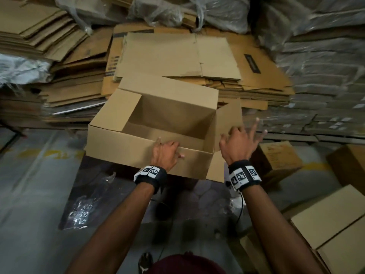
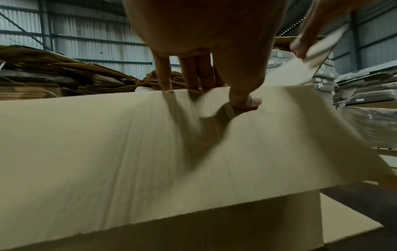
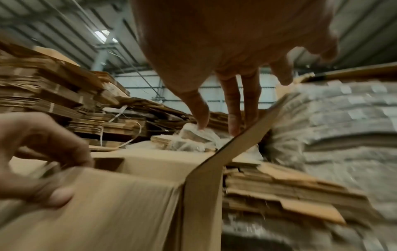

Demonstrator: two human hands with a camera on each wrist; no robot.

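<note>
The open box sits mid-scene before the cardboard stacks. The left hand grips its near wall, fingers curled over. The right hand, fingers spread, touches the right flap. Hold the wall steady and fold that flap in squarely.

Our left hand and right hand are bare. Behind each we wear a black wristband with white blocks bearing black square markers; our clothing is dark maroon.
</note>
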